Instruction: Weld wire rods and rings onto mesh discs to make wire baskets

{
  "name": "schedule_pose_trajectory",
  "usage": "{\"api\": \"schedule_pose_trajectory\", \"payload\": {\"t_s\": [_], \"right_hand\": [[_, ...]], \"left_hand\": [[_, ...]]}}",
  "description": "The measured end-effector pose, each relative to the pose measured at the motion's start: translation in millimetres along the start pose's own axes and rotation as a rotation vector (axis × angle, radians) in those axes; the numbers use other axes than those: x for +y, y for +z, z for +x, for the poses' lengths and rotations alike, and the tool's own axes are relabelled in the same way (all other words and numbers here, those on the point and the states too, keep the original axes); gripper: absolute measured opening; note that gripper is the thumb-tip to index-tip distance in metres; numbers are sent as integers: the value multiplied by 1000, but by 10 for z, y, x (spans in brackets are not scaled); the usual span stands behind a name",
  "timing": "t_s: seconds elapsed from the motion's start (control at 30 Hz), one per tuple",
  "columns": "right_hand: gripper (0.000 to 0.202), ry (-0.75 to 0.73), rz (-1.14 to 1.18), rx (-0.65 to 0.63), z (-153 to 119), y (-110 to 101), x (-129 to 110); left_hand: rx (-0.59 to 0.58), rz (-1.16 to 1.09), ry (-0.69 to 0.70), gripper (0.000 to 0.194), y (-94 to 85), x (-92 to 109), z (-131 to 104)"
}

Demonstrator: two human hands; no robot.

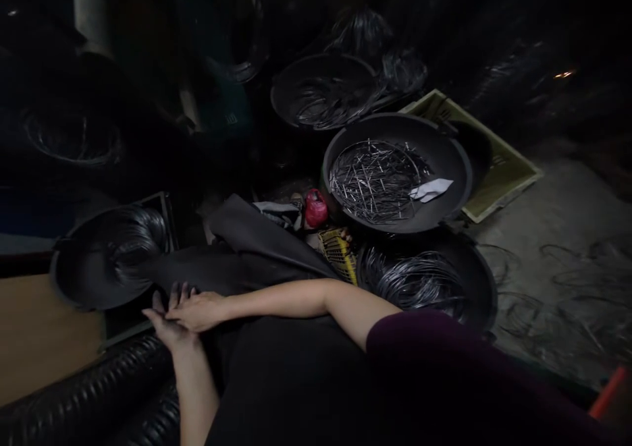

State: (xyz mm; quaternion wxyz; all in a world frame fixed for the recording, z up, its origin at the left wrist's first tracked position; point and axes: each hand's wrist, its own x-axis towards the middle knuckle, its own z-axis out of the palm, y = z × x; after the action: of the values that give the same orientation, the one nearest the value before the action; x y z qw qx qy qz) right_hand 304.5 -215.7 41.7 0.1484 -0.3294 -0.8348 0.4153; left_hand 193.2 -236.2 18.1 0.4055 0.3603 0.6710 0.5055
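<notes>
My left hand (168, 326) is turned palm up in front of my dark-clothed lap, its fingers stretched out and darkened with grime. Across its palm lies my right hand (200, 311), reaching in from the right with the fingers pointing left. The two hands touch, and I see no object between them. Just beyond them, the nearest thing is a dark round pan (81, 281) with a coil of thin wire (141, 238) in it.
A large round pan (457, 169) holds short cut wires (372, 182) and a white scrap (432, 190). Below it, another pan holds wire lengths (415, 281). Nearby are a red bundle (315, 209), a yellow basket (338, 255) and a yellow-green crate (508, 163). Loose wire lies on the right-hand floor.
</notes>
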Motion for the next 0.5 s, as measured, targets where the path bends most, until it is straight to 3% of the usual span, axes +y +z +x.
{"api": "schedule_pose_trajectory", "payload": {"t_s": [0.1,0.17,0.23,0.33,0.43,0.5], "right_hand": [[37,-39,-18,-220,-42,-55,18],[36,-46,10,-271,-126,-135,70],[35,-16,85,-239,-224,-245,141],[34,71,226,-90,-324,-430,249],[34,85,373,50,-357,-552,291],[35,51,489,67,-377,-579,278]], "left_hand": [[69,75,56,45,-82,-153,-40],[108,56,51,48,-43,-230,-81],[149,22,33,53,55,-255,-115],[174,-48,-16,59,244,-201,-132],[148,-23,-37,46,366,-123,-191],[199,-6,-59,33,403,-110,-317]]}}
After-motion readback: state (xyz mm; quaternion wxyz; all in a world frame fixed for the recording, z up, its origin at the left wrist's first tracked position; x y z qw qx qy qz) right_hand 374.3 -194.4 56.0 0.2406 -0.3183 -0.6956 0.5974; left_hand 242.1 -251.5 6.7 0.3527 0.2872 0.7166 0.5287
